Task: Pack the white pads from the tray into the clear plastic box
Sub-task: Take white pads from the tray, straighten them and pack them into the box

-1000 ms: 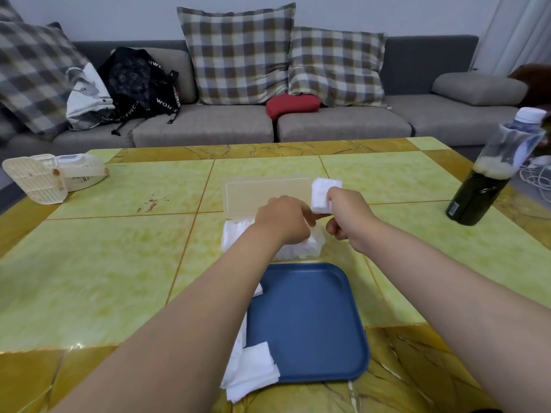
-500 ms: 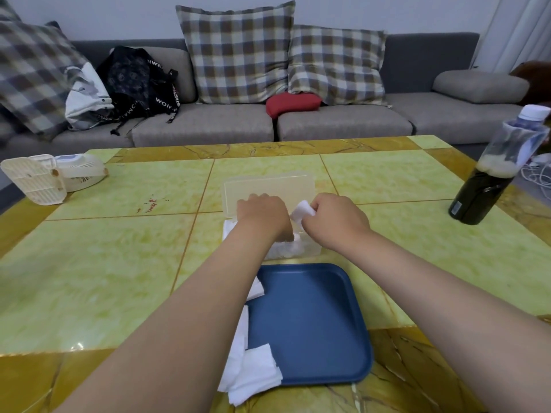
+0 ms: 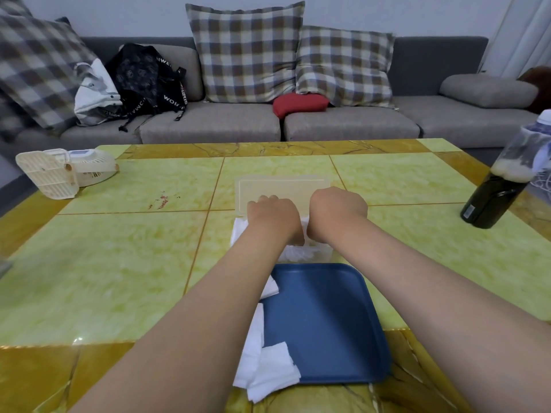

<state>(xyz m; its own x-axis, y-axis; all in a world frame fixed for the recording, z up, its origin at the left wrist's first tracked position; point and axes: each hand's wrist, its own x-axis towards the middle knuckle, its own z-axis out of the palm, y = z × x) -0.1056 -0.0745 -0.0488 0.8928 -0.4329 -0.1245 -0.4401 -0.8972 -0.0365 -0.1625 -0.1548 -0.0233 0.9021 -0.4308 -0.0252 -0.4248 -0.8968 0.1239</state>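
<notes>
The clear plastic box (image 3: 313, 255) stands on the table just beyond the blue tray (image 3: 328, 323), its lid (image 3: 283, 187) raised at the back. White pads (image 3: 238, 232) fill the box and bulge over its left side. My left hand (image 3: 272, 217) and my right hand (image 3: 337, 210) are side by side over the box, backs up, with the fingers pointing down into it and hidden. The pad that my right hand carried is out of sight under the hands. More white pads (image 3: 269, 369) lie at the tray's near left corner, and another pad (image 3: 270, 289) shows by my left forearm.
A dark bottle (image 3: 498, 192) with a white cap stands at the table's right edge. A cream-coloured fan (image 3: 64, 171) lies at the far left. Behind the table is a grey sofa (image 3: 351, 123) with checked cushions and a black bag (image 3: 146, 76).
My right hand has brought its white pad from above the box's right end down into the box. My left hand has shifted a little to the left over the pads.
</notes>
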